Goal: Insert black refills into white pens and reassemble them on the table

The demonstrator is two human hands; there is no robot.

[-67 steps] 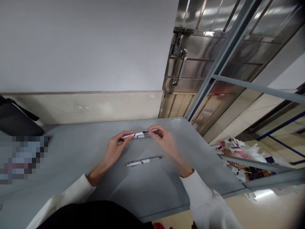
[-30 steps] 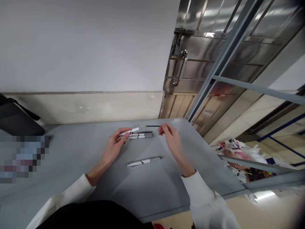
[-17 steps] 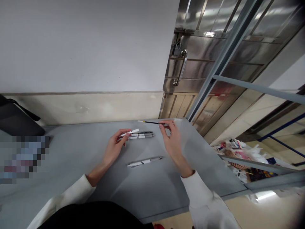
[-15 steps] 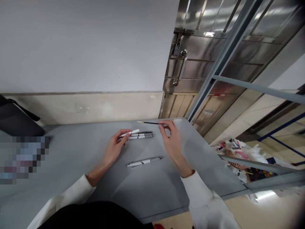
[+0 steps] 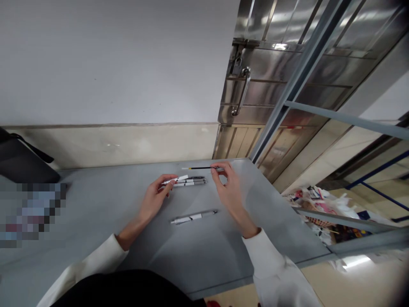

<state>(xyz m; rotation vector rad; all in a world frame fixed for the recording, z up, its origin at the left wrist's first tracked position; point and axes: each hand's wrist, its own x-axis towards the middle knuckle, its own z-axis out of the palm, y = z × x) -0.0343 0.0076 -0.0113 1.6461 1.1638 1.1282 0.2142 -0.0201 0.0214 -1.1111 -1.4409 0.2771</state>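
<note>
One loose pen (image 5: 194, 218); refill (image 5: 200, 168); dark case (image 5: 25, 157)

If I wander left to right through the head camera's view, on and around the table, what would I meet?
Dark case with a strap → left hand → white-and-gray pen lying alone → right hand → white plastic bags.

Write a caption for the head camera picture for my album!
Left hand holds a white pen barrel, right hand pinches a thin refill, and a separate pen lies on the grey table.
</note>
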